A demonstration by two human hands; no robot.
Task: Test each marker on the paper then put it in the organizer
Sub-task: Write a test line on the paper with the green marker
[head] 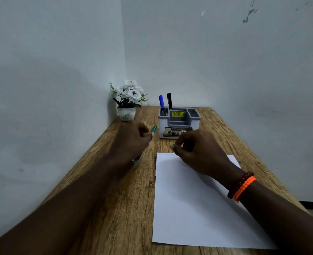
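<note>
My left hand (133, 138) grips a green marker (153, 129) over the wooden table, left of the paper. The marker's green end sticks out past my fingers toward the organizer, and its other end peeks out below my palm. My right hand (198, 151) hovers over the top edge of the white paper (188, 208), its fingers curled and thumb against forefinger; nothing shows in it. The grey and white organizer (179, 126) stands just beyond both hands. A blue marker (161, 101) and a black marker (169, 100) stand upright in its left rear compartment.
A small pot of white artificial flowers (127, 102) sits in the far left corner against the walls. The wooden table (119, 199) runs along the left wall. Beaded bracelets (242, 184) circle my right wrist.
</note>
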